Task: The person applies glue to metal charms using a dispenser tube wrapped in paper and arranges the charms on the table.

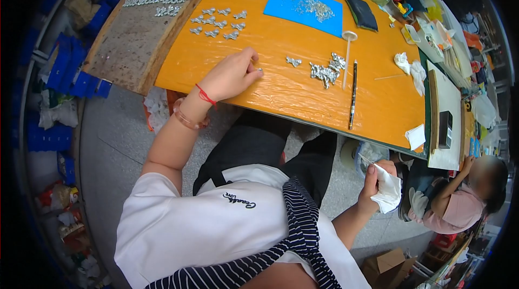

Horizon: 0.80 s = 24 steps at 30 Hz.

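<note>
My left hand point(233, 75) rests near the front edge of the orange-covered table, fingers loosely curled and thumb apart from them. A tiny shiny spot shows by the thumb tip; I cannot tell what it is. To its right lies a single silver bow-shaped piece point(293, 61), and beyond it a pile of similar silver pieces point(326, 73). Several more bow-shaped pieces point(221, 23) stand in rows past my left hand. Off the table's front edge, my right hand point(372, 183) grips a crumpled white tissue point(388, 189), with a thin pale stick point(365, 158) poking out above the fingers.
A blue mat point(281, 2) holds small clear bits. A board point(116, 46) at left carries rows of silver pieces. A black pencil point(353, 94), a white disc-topped stick point(346, 65), a dark pouch point(361, 13) and tissues point(417, 77) lie rightward. Another person point(454, 208) sits at right.
</note>
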Tool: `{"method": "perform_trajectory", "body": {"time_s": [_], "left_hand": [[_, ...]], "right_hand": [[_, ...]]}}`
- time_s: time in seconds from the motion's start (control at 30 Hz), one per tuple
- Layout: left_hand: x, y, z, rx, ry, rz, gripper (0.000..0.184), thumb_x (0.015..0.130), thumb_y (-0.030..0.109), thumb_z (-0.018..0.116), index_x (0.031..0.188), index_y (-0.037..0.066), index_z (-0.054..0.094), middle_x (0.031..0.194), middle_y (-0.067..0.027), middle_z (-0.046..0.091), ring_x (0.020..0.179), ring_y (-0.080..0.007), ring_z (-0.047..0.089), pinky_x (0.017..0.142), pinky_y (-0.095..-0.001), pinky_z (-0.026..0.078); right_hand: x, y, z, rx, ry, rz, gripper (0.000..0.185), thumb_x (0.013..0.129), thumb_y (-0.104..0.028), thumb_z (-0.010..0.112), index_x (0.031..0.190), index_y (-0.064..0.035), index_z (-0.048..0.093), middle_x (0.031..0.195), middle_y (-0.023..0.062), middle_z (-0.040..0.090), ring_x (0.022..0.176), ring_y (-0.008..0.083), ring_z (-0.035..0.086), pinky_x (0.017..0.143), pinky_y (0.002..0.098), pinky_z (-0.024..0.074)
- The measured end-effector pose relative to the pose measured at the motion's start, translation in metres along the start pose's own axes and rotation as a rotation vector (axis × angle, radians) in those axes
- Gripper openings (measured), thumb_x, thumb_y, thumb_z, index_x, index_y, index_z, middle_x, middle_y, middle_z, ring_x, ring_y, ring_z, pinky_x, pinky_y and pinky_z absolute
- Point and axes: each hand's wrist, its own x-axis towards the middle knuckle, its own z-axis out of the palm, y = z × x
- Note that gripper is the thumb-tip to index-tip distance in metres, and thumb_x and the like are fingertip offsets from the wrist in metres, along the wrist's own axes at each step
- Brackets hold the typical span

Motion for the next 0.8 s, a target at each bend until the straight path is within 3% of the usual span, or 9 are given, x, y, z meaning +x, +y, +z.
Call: {"method": "perform_trajectory", "body": {"time_s": [0.13,0.23,0.3,0.43,0.53,0.6,0.7,0.8], "left_hand": [[0.000,0.005,-0.004,0.011,-0.052,-0.022,0.026,0.069,0.012,0.062,0.085,-0.001,0.046,0.067,-0.0108,0.054,0.063,-0.0209,0.054,0.057,-0.0287,0.043],[-0.001,0.005,0.001,0.155,-0.022,0.087,0.024,0.069,0.011,0.062,0.083,0.000,0.047,0.068,-0.0115,0.054,0.064,-0.0222,0.054,0.057,-0.0294,0.043],[-0.002,0.009,0.001,0.189,-0.015,0.102,0.023,0.067,0.013,0.061,0.082,0.000,0.048,0.072,-0.0141,0.056,0.072,-0.0303,0.054,0.063,-0.0364,0.043],[-0.002,0.010,-0.004,0.237,-0.024,0.156,0.023,0.067,0.012,0.060,0.083,0.001,0.048,0.073,-0.0150,0.056,0.074,-0.0305,0.054,0.064,-0.0372,0.043],[0.001,0.005,-0.007,0.335,0.017,0.316,0.023,0.069,0.010,0.058,0.088,0.003,0.047,0.072,-0.0128,0.053,0.071,-0.0274,0.053,0.062,-0.0344,0.043],[0.008,0.002,-0.013,0.461,-0.079,0.348,0.025,0.071,0.012,0.054,0.093,0.005,0.047,0.073,-0.0114,0.053,0.072,-0.0279,0.052,0.065,-0.0357,0.042],[0.039,-0.008,-0.031,0.553,0.043,0.496,0.029,0.069,0.014,0.054,0.096,0.005,0.046,0.071,-0.0143,0.054,0.071,-0.0316,0.052,0.065,-0.0383,0.042],[0.089,-0.025,-0.051,0.620,-0.013,0.554,0.033,0.068,0.012,0.054,0.099,0.008,0.044,0.071,-0.0131,0.054,0.071,-0.0307,0.052,0.064,-0.0380,0.042]], "right_hand": [[-0.002,0.002,-0.002,0.003,0.004,0.024,0.010,0.070,0.000,0.057,0.071,-0.0018,0.047,0.065,0.0049,0.045,0.060,0.0124,0.041,0.055,0.0219,0.0313],[-0.003,0.005,-0.004,-0.001,-0.004,-0.001,0.010,0.070,-0.001,0.057,0.071,-0.0018,0.047,0.065,0.0049,0.045,0.060,0.0126,0.040,0.055,0.0220,0.0315],[-0.003,0.005,-0.005,0.003,0.002,-0.007,0.010,0.070,-0.001,0.057,0.071,-0.0017,0.047,0.065,0.0049,0.045,0.060,0.0127,0.040,0.056,0.0223,0.0317],[-0.004,0.007,-0.008,-0.015,0.009,0.002,0.009,0.070,0.000,0.057,0.071,-0.0013,0.047,0.066,0.0052,0.046,0.060,0.0132,0.041,0.056,0.0228,0.0322],[-0.004,0.008,-0.008,-0.007,0.009,-0.016,0.009,0.070,0.000,0.056,0.072,-0.0012,0.047,0.066,0.0052,0.046,0.060,0.0135,0.041,0.056,0.0229,0.0324],[-0.004,0.010,-0.009,-0.014,0.010,-0.031,0.009,0.071,0.000,0.056,0.072,-0.0013,0.047,0.066,0.0051,0.046,0.060,0.0131,0.040,0.056,0.0226,0.0322],[-0.004,0.008,-0.008,-0.019,0.018,-0.021,0.010,0.071,0.000,0.057,0.072,-0.0014,0.047,0.066,0.0048,0.045,0.060,0.0124,0.040,0.055,0.0219,0.0318],[-0.004,0.006,-0.007,-0.017,0.022,-0.008,0.010,0.071,0.000,0.057,0.072,-0.0016,0.047,0.066,0.0046,0.045,0.060,0.0118,0.040,0.054,0.0214,0.0316]]}}
